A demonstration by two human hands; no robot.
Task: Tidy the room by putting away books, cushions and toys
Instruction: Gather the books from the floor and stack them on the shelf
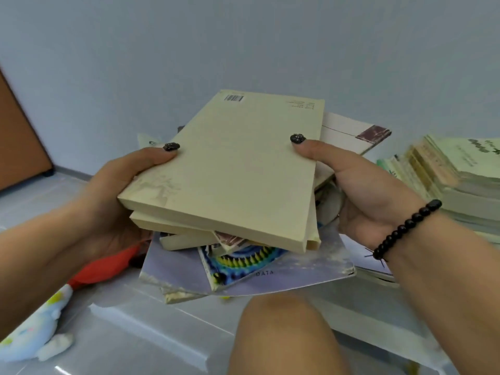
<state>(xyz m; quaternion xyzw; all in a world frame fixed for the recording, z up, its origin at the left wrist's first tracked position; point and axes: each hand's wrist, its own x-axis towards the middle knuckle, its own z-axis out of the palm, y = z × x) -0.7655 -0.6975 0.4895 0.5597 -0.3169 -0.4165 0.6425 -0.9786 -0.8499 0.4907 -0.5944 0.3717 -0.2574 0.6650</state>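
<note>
Fingers (167,154) grip books (230,169); plush toy (35,331) lies left.

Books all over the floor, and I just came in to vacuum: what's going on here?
A person crouching on the floor is gathering books. Both hands, left hand and right hand, grip a small stack of cream-coloured books from either side, thumbs on top. More books lie beneath, another pile sits to the right, and a soft toy lies nearby.

Top book (238,169): matt cream paper cover, smooth. Big lilac book (297,269) underneath: paper cover, worn edges. Floor (151,328): glossy grey tiles. Toy (35,331): fuzzy plush cloth. Bracelet (405,228): shiny black beads. Wall (243,36): matt paint.
</note>
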